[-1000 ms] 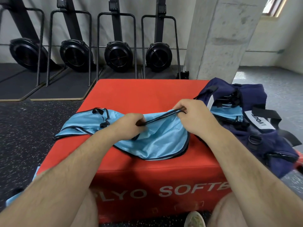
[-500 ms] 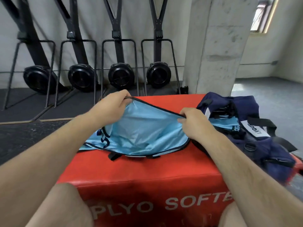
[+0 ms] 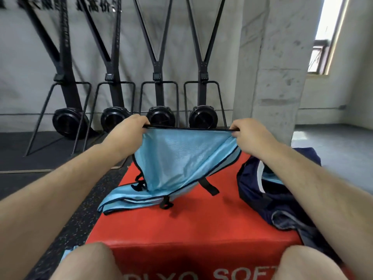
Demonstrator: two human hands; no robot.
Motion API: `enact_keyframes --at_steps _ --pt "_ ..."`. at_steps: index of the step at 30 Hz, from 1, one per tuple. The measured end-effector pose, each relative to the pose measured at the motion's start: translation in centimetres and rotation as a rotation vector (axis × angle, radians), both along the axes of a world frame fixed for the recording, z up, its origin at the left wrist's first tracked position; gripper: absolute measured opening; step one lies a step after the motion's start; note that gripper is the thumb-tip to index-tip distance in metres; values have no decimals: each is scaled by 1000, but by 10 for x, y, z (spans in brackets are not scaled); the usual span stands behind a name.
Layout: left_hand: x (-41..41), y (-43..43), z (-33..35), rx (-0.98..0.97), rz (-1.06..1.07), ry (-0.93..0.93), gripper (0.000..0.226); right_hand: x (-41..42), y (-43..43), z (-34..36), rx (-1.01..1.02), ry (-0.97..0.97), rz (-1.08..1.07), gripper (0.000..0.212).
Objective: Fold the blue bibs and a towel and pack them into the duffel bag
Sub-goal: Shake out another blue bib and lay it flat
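A light blue mesh bib with black trim hangs stretched between my hands above the red box. My left hand pinches the left end of its black top edge and my right hand pinches the right end. The bib's lower part and black straps trail onto the box top. The navy duffel bag lies open on the right side of the box, under my right forearm, with light blue fabric showing inside it.
The red soft plyo box carries everything. Several black ski machines stand along the back wall on dark mats. A concrete pillar rises behind the bag. A bit of light blue cloth shows on the floor by my left knee.
Both hands have lifted the bib's top edge up off the box and pulled it taut and wide. The view has tilted upward.
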State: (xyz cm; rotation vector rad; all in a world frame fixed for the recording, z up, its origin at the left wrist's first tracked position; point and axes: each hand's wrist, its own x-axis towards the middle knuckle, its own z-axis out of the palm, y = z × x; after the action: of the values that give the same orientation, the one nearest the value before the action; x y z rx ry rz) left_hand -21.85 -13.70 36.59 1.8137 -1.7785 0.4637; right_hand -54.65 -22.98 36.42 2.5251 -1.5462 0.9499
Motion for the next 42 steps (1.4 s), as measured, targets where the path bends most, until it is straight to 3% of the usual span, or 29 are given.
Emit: enact_keyframes --at_steps 7,11,15,17,18,19,21,22,24,26,27,31,33,34,35,37,38,40,42 --pt "0 10 3 41 -20 247 12 -2 7 15 99 -150 18 16" --pt "0 11 -1 80 -36 384 15 2 10 7 192 -229 39 30" --pt "-5 13 1 109 -45 429 22 14 13 -3 249 -304 78 32" --pt "-4 15 7 87 -58 391 21 15 14 0 207 -318 94 21" --pt "-2 16 11 80 -62 335 16 13 17 4 149 -250 96 13" --pt "-1 20 17 89 -65 250 19 9 18 11 51 -106 95 28" --pt "1 30 30 175 -36 4 47 3 18 27 -123 280 73 60" --pt "1 33 37 227 -4 -109 55 2 16 33 -176 425 62 61" --pt "2 36 46 281 39 -260 45 2 6 41 -200 556 62 33" --pt "2 34 50 250 44 -212 20 6 5 49 -135 439 80 5" --pt "1 33 51 229 47 -130 12 8 8 52 -84 335 74 14" --pt "-9 29 53 189 31 150 14 14 19 58 114 -7 103 33" --pt "-17 33 57 199 17 170 18 15 19 54 158 -119 151 24" --pt "-19 36 59 225 -4 184 25 15 23 54 172 -150 173 8" --pt "-20 41 62 265 -19 178 35 13 27 55 164 -120 191 21" --pt "-20 49 66 370 45 1 50 8 32 59 94 131 154 57" --pt "-17 49 66 403 115 -135 52 7 33 59 18 286 109 58" --pt "-15 46 65 421 164 -219 44 8 27 58 -66 496 51 35" --pt "-15 46 64 380 98 -70 36 9 21 58 -63 474 63 9"
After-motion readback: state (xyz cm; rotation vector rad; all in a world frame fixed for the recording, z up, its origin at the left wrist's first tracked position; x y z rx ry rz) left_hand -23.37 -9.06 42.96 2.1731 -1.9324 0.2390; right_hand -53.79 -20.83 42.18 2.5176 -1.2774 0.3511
